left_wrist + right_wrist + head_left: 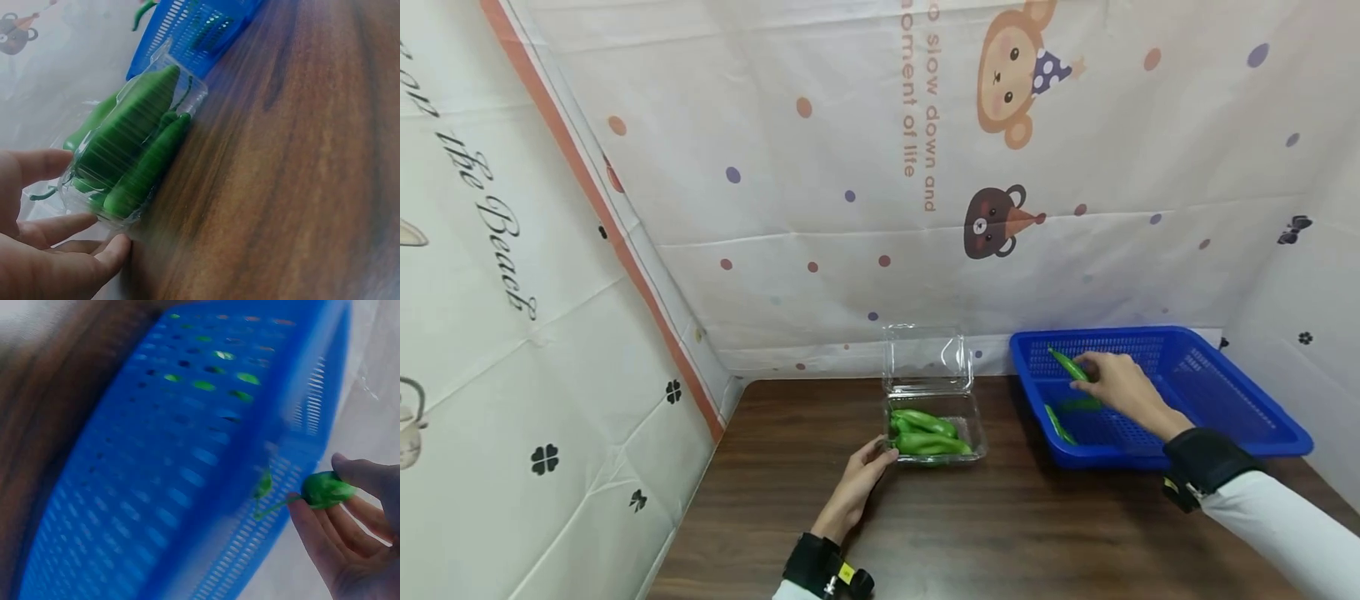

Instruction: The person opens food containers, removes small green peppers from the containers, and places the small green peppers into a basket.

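A person's left hand (pixel 859 483) rests on the brown tabletop (pixel 970 533), fingers relaxed and touching the near corner of a clear plastic box (pixel 934 417) that already holds several green peppers (pixel 928 433), its lid standing open behind. To the right, the right hand (pixel 1122 385) reaches into a blue basket (pixel 1225 400) and pinches one pepper (pixel 1070 365) by its stem end, lifted above the basket floor. Two more peppers (pixel 1060 423) lie in the basket, so the transfer looks partly done, with at least three left. Nothing stands between basket and box; a cartoon-printed cloth (pixel 880 167) hangs behind.
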A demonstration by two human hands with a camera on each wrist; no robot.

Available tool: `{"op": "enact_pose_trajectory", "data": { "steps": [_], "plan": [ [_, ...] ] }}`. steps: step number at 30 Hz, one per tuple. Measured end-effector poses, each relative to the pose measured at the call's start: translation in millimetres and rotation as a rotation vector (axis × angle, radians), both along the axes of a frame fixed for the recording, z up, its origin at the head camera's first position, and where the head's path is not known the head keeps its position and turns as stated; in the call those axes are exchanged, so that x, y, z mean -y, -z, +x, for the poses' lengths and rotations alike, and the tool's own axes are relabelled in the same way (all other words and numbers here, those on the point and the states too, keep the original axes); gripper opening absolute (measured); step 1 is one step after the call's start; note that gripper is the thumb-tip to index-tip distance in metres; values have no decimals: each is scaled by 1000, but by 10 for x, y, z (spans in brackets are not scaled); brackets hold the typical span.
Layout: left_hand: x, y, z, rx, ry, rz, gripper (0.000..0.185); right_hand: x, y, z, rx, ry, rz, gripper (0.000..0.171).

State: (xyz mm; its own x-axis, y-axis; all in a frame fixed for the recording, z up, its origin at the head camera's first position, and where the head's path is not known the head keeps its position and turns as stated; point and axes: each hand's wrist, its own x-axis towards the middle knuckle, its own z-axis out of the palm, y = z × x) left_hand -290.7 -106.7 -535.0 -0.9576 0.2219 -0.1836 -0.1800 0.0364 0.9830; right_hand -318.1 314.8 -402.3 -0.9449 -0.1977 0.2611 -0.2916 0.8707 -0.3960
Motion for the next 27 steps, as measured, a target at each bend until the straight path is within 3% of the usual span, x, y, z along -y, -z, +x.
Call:
{"op": "enact_pose_trajectory", "data": {
  "steps": [7,17,27],
  "plan": [
    [-71,53,34,3,19,1,71,-120,178,113,144,-5,-7,38],
    [-10,-5,-6,-9,-12,5,70,-93,219,18,231,-38,-68,41],
    [0,-18,16,-10,-14,0,70,-67,286,-1,266,-56,9,43]
  ]
}}
